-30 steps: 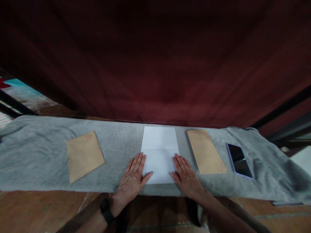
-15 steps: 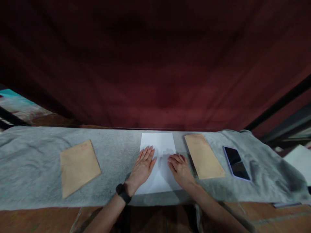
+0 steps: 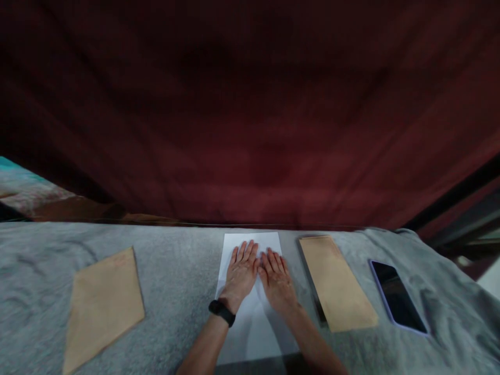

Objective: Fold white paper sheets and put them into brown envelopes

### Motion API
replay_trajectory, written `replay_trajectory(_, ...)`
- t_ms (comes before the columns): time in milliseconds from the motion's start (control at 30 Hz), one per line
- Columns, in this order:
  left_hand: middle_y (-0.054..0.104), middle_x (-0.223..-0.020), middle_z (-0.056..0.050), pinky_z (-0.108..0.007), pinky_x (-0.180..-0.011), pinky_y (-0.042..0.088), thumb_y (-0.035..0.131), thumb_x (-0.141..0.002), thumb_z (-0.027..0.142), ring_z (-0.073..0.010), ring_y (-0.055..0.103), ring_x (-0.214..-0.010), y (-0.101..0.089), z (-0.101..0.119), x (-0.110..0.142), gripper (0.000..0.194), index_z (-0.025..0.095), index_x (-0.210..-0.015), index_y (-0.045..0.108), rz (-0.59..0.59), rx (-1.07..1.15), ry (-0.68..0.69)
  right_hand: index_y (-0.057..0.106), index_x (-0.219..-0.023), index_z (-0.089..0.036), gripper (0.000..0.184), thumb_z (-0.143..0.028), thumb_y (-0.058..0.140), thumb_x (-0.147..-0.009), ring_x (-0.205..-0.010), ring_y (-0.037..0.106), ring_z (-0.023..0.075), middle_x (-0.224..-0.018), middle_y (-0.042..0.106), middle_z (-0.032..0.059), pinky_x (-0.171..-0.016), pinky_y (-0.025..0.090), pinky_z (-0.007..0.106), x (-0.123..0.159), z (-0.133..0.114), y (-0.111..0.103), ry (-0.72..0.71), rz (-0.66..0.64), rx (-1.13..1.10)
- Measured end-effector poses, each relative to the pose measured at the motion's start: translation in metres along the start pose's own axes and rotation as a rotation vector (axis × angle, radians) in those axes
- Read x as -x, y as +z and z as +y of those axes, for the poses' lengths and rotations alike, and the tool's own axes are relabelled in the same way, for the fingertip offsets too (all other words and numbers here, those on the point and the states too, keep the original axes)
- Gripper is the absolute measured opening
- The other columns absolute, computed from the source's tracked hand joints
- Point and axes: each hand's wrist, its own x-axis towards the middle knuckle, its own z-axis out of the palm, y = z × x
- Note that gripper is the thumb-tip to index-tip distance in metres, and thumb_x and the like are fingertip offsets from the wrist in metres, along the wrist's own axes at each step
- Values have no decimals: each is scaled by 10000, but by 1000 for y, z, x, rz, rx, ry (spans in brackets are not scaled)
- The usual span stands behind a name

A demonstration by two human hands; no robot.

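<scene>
A white sheet of paper lies lengthwise in front of me on a grey cloth. My left hand, with a black band on its wrist, rests flat on the upper half of the paper, fingers stretched out. Beside it my right hand also lies flat on the sheet, fingers extended. The two hands almost meet at the thumbs. Faint crease-like lines run down the paper below them. To the right is a stack of brown envelopes; another brown envelope lies at the left.
A smartphone with a purple edge lies right of the envelope stack. Behind the cloth's far edge hangs a dark red curtain. Part of a white object shows at the far right edge.
Both hands have moved together toward the paper's middle and farther up it. My right hand's fingers, curled before, are now stretched flat. The view has tilted up, so the cloth sits lower.
</scene>
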Motion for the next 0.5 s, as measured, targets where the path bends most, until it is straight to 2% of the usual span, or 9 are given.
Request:
replay_trajectory(133, 444, -1577, -53, -514, -1210, 286, 317, -1024, 348, -263, 341, -1494, 0, -6, -6, 539, 247, -1548, 393, -5, -3, -91, 440, -1523, -168, 499, -342, 407, -1056, -1470, 368, 307, -1596, 378, 169, -1191, 311, 534, -7, 2, 0, 46, 45, 36)
replay_trajectory(300, 424, -1581, -106, -543, -1205, 271, 326, -1018, 389, -302, 311, -1504, -6, -21, -8, 565, 194, -1542, 407, -10, -31, -240, 438, -1518, -142, 504, -342, 401, -1057, -1424, 433, 333, -1586, 385, 200, -1143, 374, 539, -10, 11, 1, 35, 120, 75)
replay_trajectory(433, 431, -1571, -129, -544, -1185, 309, 358, -1007, 405, -312, 361, -1480, -13, -38, 2, 579, 197, -1546, 396, 19, -55, -243, 446, -1509, -124, 510, -356, 397, -1058, -1397, 468, 331, -1559, 431, 202, -1140, 379, 525, -4, 22, -1, 16, 137, 87)
replay_trajectory(500, 446, -1559, -134, -534, -1163, 351, 358, -1004, 357, -308, 405, -1456, -19, -49, 8, 554, 194, -1529, 423, -17, -55, -231, 457, -1500, -119, 502, -341, 395, -1054, -1397, 469, 323, -1544, 458, 192, -1141, 381, 518, 0, 29, -3, 5, 128, 79)
